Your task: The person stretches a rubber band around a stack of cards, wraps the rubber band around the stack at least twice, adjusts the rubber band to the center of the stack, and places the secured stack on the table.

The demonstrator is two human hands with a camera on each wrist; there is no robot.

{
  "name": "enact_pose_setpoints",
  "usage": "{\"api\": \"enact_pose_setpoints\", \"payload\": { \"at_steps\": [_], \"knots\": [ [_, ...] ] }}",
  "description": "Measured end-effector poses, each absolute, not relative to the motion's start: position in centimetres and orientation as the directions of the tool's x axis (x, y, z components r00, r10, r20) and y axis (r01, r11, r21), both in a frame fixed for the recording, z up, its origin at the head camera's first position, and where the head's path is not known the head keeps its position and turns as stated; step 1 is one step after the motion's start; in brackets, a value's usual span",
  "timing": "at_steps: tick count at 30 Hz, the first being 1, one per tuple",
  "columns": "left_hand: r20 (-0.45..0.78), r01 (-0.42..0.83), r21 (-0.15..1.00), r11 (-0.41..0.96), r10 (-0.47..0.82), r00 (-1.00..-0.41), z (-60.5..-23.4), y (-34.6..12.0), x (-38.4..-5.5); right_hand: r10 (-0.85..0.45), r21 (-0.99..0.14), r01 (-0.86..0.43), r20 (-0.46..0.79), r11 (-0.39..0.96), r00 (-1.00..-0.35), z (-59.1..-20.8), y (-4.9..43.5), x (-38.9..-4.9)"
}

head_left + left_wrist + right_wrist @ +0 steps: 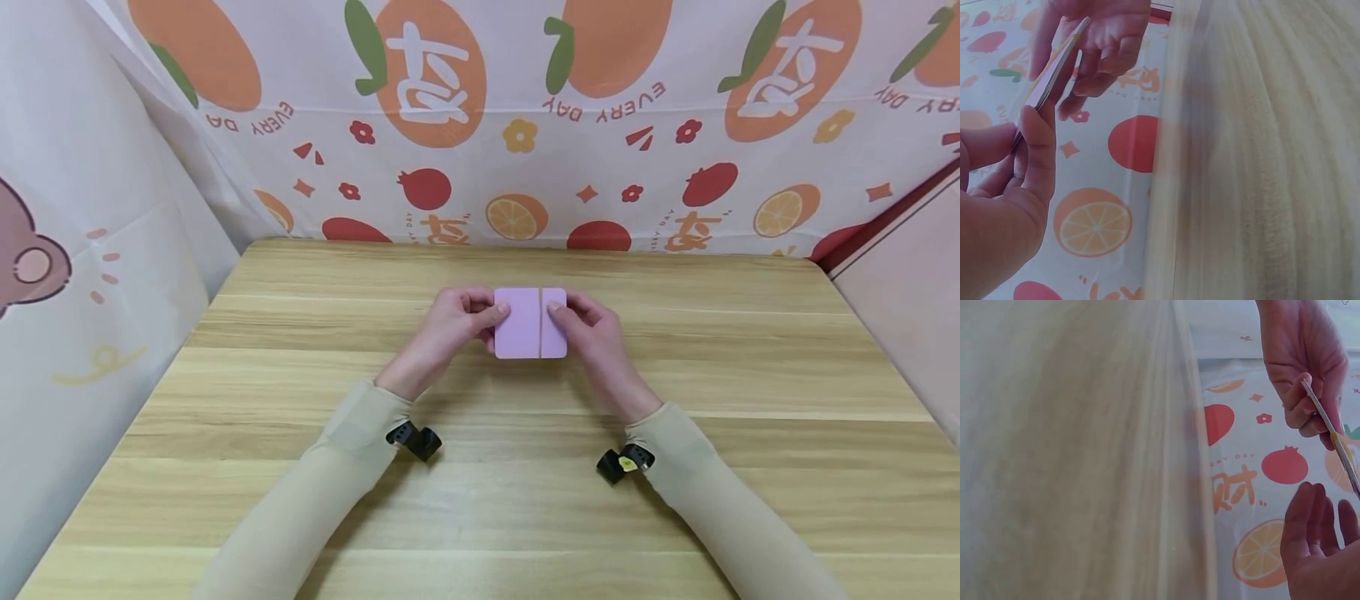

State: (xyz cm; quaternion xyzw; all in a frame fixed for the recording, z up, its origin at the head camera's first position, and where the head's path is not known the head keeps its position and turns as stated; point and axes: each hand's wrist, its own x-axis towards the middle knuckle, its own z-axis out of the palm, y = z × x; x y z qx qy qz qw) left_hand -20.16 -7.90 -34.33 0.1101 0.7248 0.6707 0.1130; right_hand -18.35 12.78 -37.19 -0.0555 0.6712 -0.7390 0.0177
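Note:
A thin stack of light purple cards (517,337) with rounded corners is held up over the table. A narrow tan band (540,333) runs round it, right of its middle. My left hand (461,317) pinches the stack's left edge, thumb in front and fingers behind. At the right edge, my right hand (596,325) has its thumb on the front face close to the band, its other fingers behind. Seen edge-on in the left wrist view, the stack (1040,92) shows several layers; the right hand's outer fingers hang loosely away from it. The cards' far faces are hidden.
A wood-grain table (480,500) lies under both arms. Behind it hangs a white cloth (300,192) printed with fruit, and another pale cloth (82,292) hangs on the left. Each wrist wears a small black camera on a strap.

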Motion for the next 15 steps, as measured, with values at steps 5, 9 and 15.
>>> {"api": "enact_pose_setpoints", "payload": {
  "at_steps": [5,9,15],
  "knots": [
    [-0.019,0.005,0.998,0.064,0.367,-0.930,-34.44,-7.77,-19.95,-0.050,-0.987,-0.134,0.139,-0.093,-0.989,-37.01,12.83,-18.34],
    [-0.010,0.014,0.998,0.059,0.385,-0.923,-34.65,-7.73,-19.87,-0.035,-0.980,-0.198,0.198,-0.022,-0.979,-37.04,12.86,-18.36],
    [-0.007,0.026,0.997,0.077,0.397,-0.918,-34.93,-7.62,-19.91,-0.032,-0.976,-0.205,0.203,0.071,-0.979,-36.73,12.95,-18.27]
  ]
}}
